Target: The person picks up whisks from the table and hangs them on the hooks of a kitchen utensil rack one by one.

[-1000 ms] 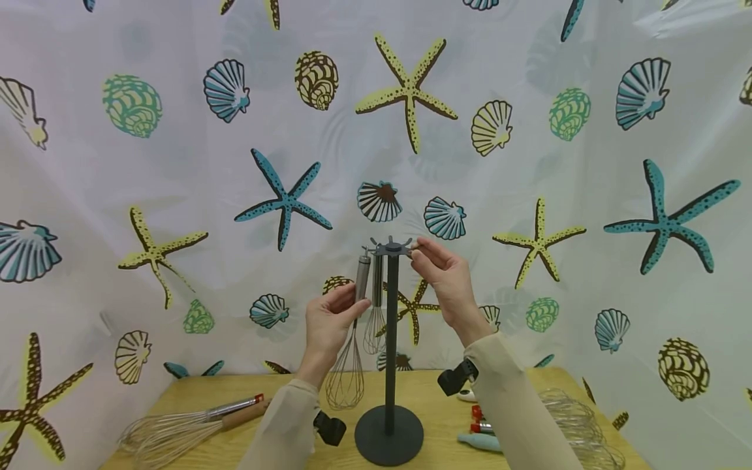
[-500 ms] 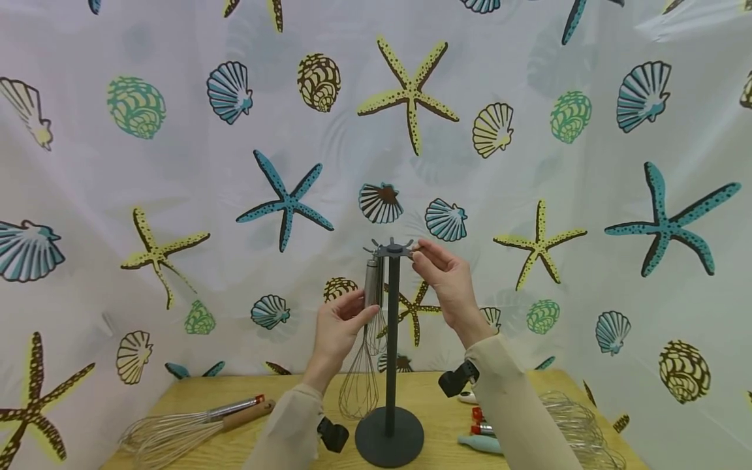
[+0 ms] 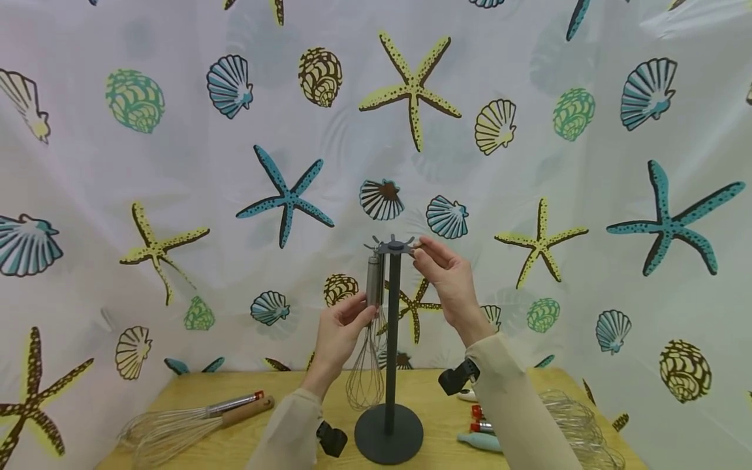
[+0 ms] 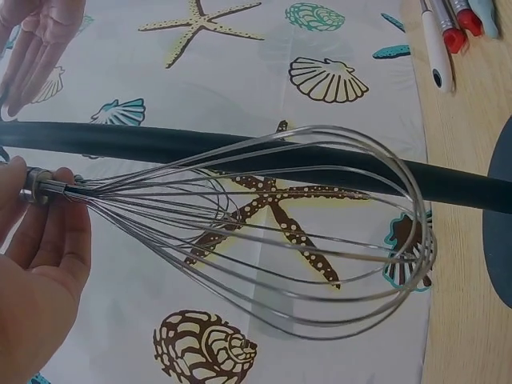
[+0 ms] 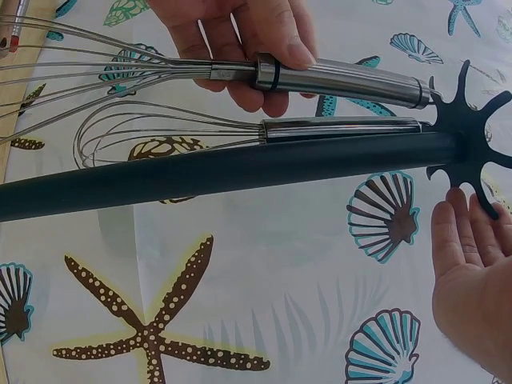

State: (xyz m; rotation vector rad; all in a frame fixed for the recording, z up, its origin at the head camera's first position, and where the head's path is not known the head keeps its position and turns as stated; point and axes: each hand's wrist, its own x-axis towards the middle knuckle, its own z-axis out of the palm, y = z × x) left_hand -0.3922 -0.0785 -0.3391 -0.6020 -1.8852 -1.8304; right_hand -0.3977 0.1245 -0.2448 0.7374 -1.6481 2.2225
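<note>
A dark utensil stand (image 3: 391, 339) with a ring of hooks at its top stands upright on the table. My left hand (image 3: 341, 333) pinches the steel handle of a balloon whisk (image 5: 344, 82) between thumb and fingers near the wires. The whisk hangs upright left of the pole, its top end at a hook (image 5: 432, 94). Behind it, a smaller whisk (image 5: 344, 128) hangs close to the pole. My right hand (image 3: 446, 281) holds a hook on the stand's right side with its fingertips. In the left wrist view, the larger whisk's wire loops (image 4: 320, 232) cross in front of the pole.
Two whisks, one with a wooden handle (image 3: 249, 411), lie at the table's left. Several more whisks (image 3: 578, 424) lie at the right, partly under my right forearm, with a light blue handle (image 3: 480, 442) and red-tipped ones. A shell-patterned curtain (image 3: 376, 130) stands behind the table (image 3: 317, 385).
My left hand has brought the whisk rightward, closer to the pole and the smaller whisk, and its top has come onto a hook. The right hand has stayed at the stand's top.
</note>
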